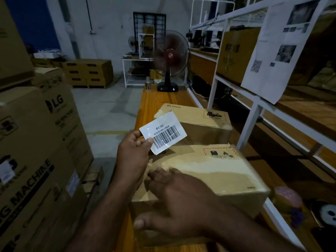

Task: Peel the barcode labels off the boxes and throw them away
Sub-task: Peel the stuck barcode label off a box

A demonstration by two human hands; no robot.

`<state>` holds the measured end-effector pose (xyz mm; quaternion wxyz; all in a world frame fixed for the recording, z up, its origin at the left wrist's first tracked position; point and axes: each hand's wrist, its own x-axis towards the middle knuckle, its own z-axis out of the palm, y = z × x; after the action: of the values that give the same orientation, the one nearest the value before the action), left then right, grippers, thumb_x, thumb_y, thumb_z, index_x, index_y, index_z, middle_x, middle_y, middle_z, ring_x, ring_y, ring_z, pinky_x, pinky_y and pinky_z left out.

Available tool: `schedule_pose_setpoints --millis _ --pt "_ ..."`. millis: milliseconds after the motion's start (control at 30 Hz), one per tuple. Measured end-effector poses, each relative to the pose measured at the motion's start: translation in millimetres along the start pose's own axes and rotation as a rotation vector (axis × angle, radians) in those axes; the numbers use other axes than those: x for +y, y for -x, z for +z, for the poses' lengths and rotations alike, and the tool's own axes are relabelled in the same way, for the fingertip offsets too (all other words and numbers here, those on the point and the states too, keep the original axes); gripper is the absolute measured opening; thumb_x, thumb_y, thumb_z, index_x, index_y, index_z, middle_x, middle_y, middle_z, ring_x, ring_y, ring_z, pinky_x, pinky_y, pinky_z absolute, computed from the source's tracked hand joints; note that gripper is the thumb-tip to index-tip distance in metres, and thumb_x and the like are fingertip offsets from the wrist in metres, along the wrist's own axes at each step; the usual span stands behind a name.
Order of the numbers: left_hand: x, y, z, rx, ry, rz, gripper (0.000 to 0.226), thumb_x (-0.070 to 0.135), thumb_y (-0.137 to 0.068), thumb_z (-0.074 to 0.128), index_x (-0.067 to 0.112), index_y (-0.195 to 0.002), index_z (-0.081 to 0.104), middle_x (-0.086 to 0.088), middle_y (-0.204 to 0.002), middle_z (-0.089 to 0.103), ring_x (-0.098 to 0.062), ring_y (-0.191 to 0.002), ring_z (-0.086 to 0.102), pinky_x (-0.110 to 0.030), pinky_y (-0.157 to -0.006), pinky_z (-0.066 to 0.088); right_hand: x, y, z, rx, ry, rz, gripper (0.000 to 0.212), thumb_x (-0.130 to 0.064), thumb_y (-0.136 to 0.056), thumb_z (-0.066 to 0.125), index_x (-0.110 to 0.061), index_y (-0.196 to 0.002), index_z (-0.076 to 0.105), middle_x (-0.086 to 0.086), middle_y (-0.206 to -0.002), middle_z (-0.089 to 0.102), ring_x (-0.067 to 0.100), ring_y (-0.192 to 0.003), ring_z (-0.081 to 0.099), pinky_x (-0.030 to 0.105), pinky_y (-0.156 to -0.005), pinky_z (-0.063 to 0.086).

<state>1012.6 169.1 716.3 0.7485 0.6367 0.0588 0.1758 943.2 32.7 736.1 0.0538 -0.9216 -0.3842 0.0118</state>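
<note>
Pinching label (164, 132) by its edge, left hand (133, 153) clear of box (209, 171).

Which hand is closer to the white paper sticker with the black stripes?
Left. The left hand pinches the white barcode label at its corner; the right hand lies lower, flat on the near brown cardboard box, apart from the label.

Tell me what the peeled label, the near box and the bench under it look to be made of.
The label: white paper, possibly coated, thin and curling, with a black printed barcode. The near box: matte brown cardboard, with what looks like shiny clear tape on top. The bench: wood or wood-look laminate, orange-brown with grain streaks, faintly glossy.
</note>
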Motion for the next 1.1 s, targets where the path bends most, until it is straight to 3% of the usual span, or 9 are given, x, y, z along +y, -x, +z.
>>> schedule_pose_setpoints --millis 133,233,333,500,600,767,833,967,1100 --pt "0.2 -0.1 -1.9 0.017 0.008 -0.005 0.019 0.002 -0.095 0.058 0.015 -0.106 0.065 -0.008 -0.097 0.076 -0.014 -0.079 0.075 -0.026 -0.066 0.057 21.7 14.5 -16.1 -0.038 -0.028 0.173 0.086 -0.079 -0.085 0.013 -0.026 -0.145 0.045 -0.006 -0.157 0.038 0.018 -0.141 0.038 0.038 -0.119 0.023" --pt "1.5 -1.0 -2.1 0.027 -0.005 -0.019 0.021 0.003 -0.095 0.058 0.010 -0.114 0.065 -0.005 -0.094 0.076 -0.010 -0.073 0.073 -0.020 -0.057 0.055 31.7 -8.0 -5.3 -0.004 0.036 0.219 0.093 -0.082 -0.085 0.019 -0.018 -0.150 0.037 0.004 -0.162 0.028 0.019 -0.148 0.025 0.042 -0.121 0.016" --pt "1.7 -2.1 -0.4 0.029 -0.007 -0.023 0.024 0.002 -0.094 0.059 0.008 -0.117 0.065 -0.005 -0.096 0.076 -0.014 -0.078 0.074 -0.024 -0.062 0.056 16.1 -25.9 13.3 0.056 0.021 0.128 0.095 -0.083 -0.083 0.026 -0.010 -0.141 0.044 0.014 -0.154 0.039 0.026 -0.143 0.032 0.044 -0.118 0.024" --pt "-2.4 -1.8 -0.3 0.039 0.030 -0.020 0.020 0.000 -0.094 0.059 0.015 -0.105 0.067 -0.002 -0.095 0.077 -0.016 -0.083 0.074 -0.031 -0.073 0.057 5.3 10.0 6.4 0.098 -0.097 0.041 0.071 -0.073 -0.090 0.033 -0.017 -0.124 0.061 0.005 -0.139 0.056 0.024 -0.129 0.048 0.041 -0.106 0.043" --pt "-2.2 -1.6 -0.7 0.020 0.031 -0.018 0.019 0.001 -0.094 0.059 0.017 -0.103 0.066 -0.004 -0.096 0.076 -0.012 -0.079 0.074 -0.025 -0.067 0.057 18.0 7.6 6.8 0.148 -0.128 0.131 0.066 -0.073 -0.090 0.028 -0.026 -0.125 0.057 -0.003 -0.137 0.057 0.021 -0.125 0.051 0.040 -0.099 0.045" --pt "-2.2 -1.3 -5.2 0.061 -0.045 -0.021 0.021 0.009 -0.094 0.060 0.015 -0.113 0.066 -0.003 -0.098 0.076 -0.011 -0.074 0.072 -0.018 -0.050 0.051 29.7 -45.7 12.4 0.121 -0.037 0.212 0.067 -0.073 -0.090 0.033 -0.019 -0.122 0.057 0.003 -0.142 0.052 0.022 -0.129 0.045 0.049 -0.105 0.035" --pt "-2.3 -2.9 -6.5 0.094 -0.005 -0.024 0.022 0.007 -0.094 0.060 0.009 -0.115 0.064 -0.011 -0.102 0.075 -0.017 -0.073 0.070 -0.020 -0.047 0.049 21.0 -29.2 10.2 0.181 -0.039 0.181 0.075 -0.077 -0.086 0.034 -0.016 -0.120 0.060 0.004 -0.133 0.057 0.022 -0.122 0.049 0.042 -0.101 0.042" --pt "-4.1 -2.2 0.1 0.094 -0.004 -0.020 0.022 0.005 -0.094 0.060 0.008 -0.116 0.064 -0.008 -0.100 0.075 -0.016 -0.074 0.071 -0.017 -0.046 0.049 2.0 33.3 6.0 0.088 -0.030 0.159 0.080 -0.080 -0.086 0.032 -0.016 -0.127 0.058 0.000 -0.127 0.053 0.017 -0.119 0.045 0.038 -0.094 0.046" --pt "-3.2 -0.9 1.4 0.048 -0.022 -0.010 0.021 0.004 -0.094 0.060 0.007 -0.114 0.066 -0.009 -0.096 0.074 -0.005 -0.059 0.067 -0.016 -0.046 0.048 14.4 6.5 7.3 0.185 -0.127 0.189 0.063 -0.068 -0.094 0.027 -0.019 -0.100 0.065 -0.003 -0.108 0.055 0.016 -0.104 0.052 0.038 -0.078 0.050"
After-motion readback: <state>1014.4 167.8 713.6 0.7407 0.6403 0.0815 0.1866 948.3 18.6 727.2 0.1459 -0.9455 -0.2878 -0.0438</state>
